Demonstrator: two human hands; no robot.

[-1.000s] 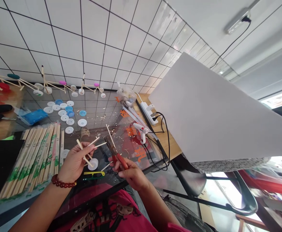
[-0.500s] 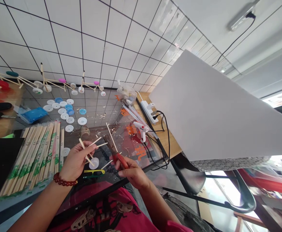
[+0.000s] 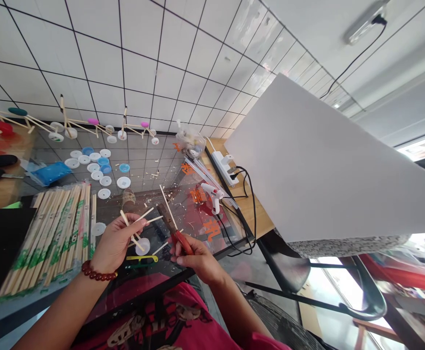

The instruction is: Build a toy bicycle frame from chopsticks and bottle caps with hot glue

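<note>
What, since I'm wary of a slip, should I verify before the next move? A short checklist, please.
1. Left hand gripping the wooden sticks: ok.
2. Right hand holding the red-handled pliers: ok.
3. White cap fixed to those sticks: cannot tell; they overlap in view.
4. Wood chips swept up: not ok, they lie scattered.
5. Glue gun apart from both hands: ok.
6. Glue gun cool: cannot tell.
</note>
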